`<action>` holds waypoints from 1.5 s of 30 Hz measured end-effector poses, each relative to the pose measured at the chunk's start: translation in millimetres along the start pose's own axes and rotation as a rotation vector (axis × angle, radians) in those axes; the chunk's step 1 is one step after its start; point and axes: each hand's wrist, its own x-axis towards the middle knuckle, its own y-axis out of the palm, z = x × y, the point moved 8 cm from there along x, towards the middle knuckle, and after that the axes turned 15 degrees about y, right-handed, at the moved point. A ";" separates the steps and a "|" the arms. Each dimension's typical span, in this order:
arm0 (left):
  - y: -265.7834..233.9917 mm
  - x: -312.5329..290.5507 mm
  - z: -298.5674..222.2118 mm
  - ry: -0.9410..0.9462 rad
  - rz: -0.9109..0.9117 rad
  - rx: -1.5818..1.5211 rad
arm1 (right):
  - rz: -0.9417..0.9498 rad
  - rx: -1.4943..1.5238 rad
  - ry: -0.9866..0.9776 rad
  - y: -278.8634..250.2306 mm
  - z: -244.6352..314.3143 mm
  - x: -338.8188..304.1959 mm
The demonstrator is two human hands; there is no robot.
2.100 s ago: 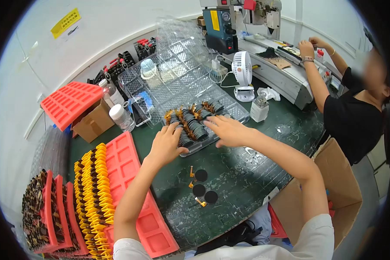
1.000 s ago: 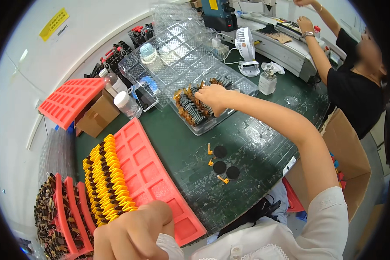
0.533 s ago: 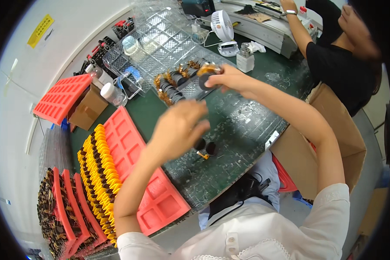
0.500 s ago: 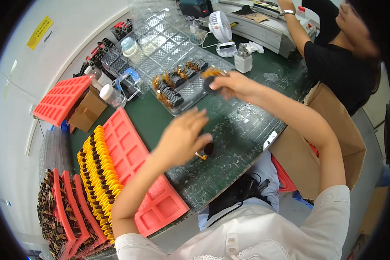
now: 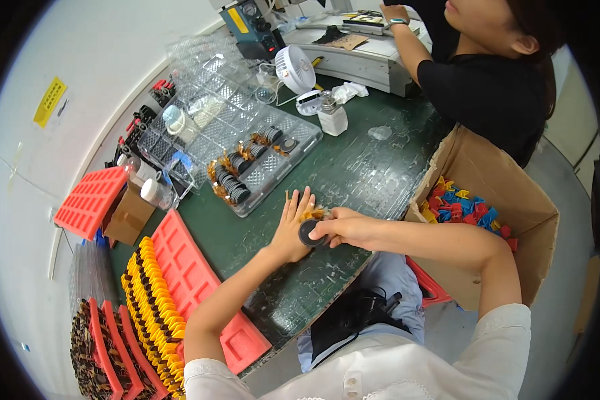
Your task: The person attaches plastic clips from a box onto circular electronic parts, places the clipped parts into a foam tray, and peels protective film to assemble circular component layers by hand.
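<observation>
My right hand pinches a round black disc with an amber flexible strip on it. Just left of it, my left hand lies flat on the green table, fingers stretched toward the far side. The disc covers part of that hand, and its thumb is hidden. Beyond both hands stands a clear plastic compartment tray. Rows of similar black discs with amber strips fill several of its compartments, and a single disc lies flat near its right end.
Red molded trays and a row of yellow pieces flank my left arm. A cardboard box of colored plastic clips is at right. A small white fan and a glass bottle stand farther back. A co-worker sits at far right.
My right hand has come from the clear tray back toward me with the disc, beside my left hand. The left hand has flattened onto the table. The head view has shifted.
</observation>
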 end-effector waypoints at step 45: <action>-53.7 -34.9 -72.0 0.092 0.127 -0.416 | -0.379 -1.042 -0.431 26.4 19.7 -26.4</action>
